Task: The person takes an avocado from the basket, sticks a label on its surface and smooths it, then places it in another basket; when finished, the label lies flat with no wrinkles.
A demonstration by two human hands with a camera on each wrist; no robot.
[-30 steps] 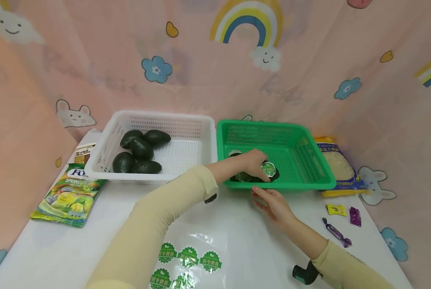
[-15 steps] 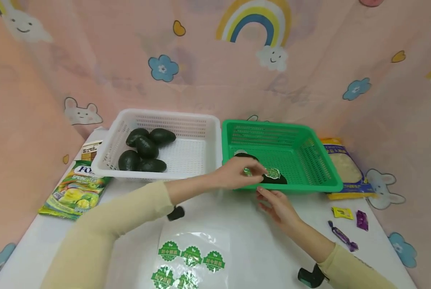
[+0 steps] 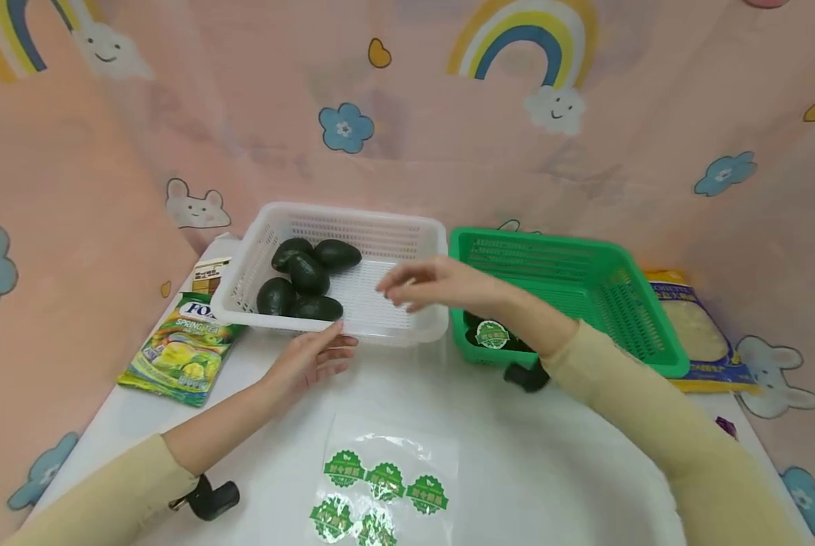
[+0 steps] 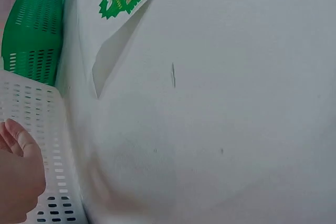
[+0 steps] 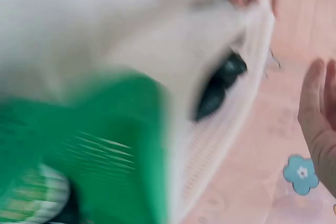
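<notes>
Several dark avocados (image 3: 305, 284) lie at the left of a white basket (image 3: 380, 332). My left hand (image 3: 311, 358) rests on the table with its fingertips at that basket's front rim, fingers relaxed and holding nothing; the left wrist view shows the hand (image 4: 16, 177) beside the basket wall (image 4: 47, 145). My right hand (image 3: 424, 284) hovers open over the white basket's right half, empty. A green basket (image 3: 584, 258) to the right holds an avocado with a green sticker (image 3: 492, 335). The right wrist view is blurred and shows avocados (image 5: 220, 85) and the green basket (image 5: 115, 129).
A clear sheet of green stickers (image 3: 380, 485) lies on the white table near me. A green tea packet (image 3: 182, 349) sits left of the white basket, a yellow bag (image 3: 694, 326) right of the green one. Pink patterned curtains close in the table.
My left hand came out of the green basket and moved left to the white basket's front rim. My right hand rose from the table and reached over the white basket. The view shifted left.
</notes>
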